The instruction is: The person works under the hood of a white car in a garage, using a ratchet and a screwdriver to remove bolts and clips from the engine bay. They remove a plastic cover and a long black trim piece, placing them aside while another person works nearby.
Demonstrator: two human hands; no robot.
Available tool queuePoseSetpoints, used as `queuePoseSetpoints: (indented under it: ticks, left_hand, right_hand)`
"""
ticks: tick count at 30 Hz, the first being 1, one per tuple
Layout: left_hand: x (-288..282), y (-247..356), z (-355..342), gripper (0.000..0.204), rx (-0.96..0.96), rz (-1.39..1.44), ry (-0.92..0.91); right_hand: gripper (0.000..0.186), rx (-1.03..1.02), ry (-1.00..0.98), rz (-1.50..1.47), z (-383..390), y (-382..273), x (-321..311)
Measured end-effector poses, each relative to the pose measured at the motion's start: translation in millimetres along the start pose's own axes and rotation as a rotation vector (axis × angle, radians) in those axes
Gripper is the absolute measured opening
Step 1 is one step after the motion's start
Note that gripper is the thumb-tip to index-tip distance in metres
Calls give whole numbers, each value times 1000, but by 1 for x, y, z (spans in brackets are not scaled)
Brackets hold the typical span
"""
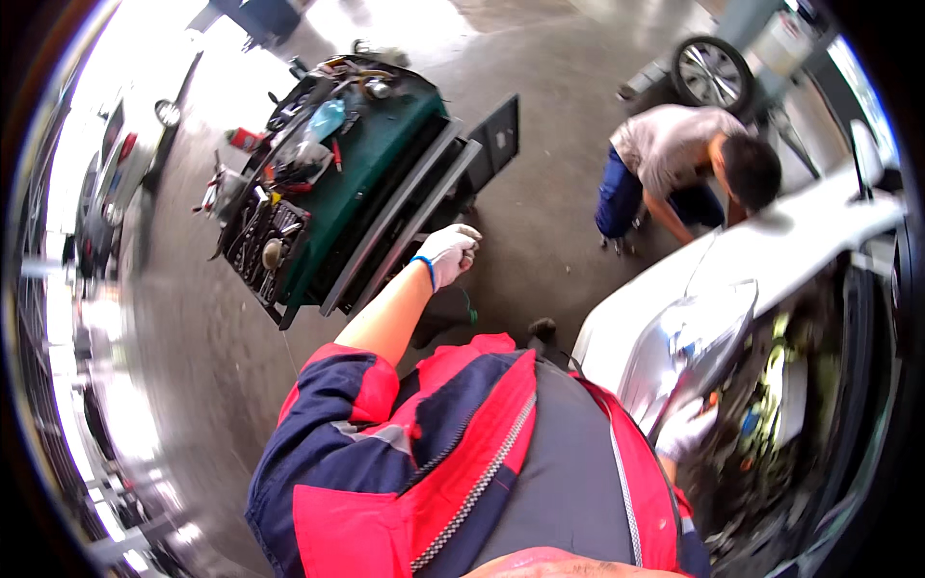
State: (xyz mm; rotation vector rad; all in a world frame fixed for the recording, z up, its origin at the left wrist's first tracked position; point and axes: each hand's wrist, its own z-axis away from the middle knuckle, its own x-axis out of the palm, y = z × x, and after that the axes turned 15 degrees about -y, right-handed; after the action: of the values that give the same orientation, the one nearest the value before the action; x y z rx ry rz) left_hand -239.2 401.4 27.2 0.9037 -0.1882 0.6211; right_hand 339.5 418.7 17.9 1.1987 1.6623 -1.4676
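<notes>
My left hand [451, 255], in a white work glove with a blue cuff, hovers beside the drawers of a green tool cart [352, 207]. Its fingers are curled in; whatever they may hold is hidden. On the other side, my right hand [686, 429], also gloved in white, is at the inner edge of a clear car headlight [689, 337], by the open engine bay [776, 405] of a white car. A small orange spot shows by its fingertips. How those fingers close, I cannot make out.
Hand tools, a socket set [265, 241] and a blue plastic bag [326, 119] lie on the cart, whose drawer [494, 143] juts out. A co-worker [679, 159] bends over the white fender [655, 279]. A wheel [711, 74] stands behind; parked cars [106, 193] line the far left.
</notes>
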Motion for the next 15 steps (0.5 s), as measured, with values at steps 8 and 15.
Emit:
queuePoseSetpoints:
  ticks: [8, 15]
  left_hand:
    - [-134, 97, -10, 11, 338, 155, 376]
    - [-129, 149, -44, 25, 265, -218, 256]
  right_hand:
    - [45, 201, 30, 65, -95, -12, 20]
    - [44, 245, 89, 134, -122, -96, 15]
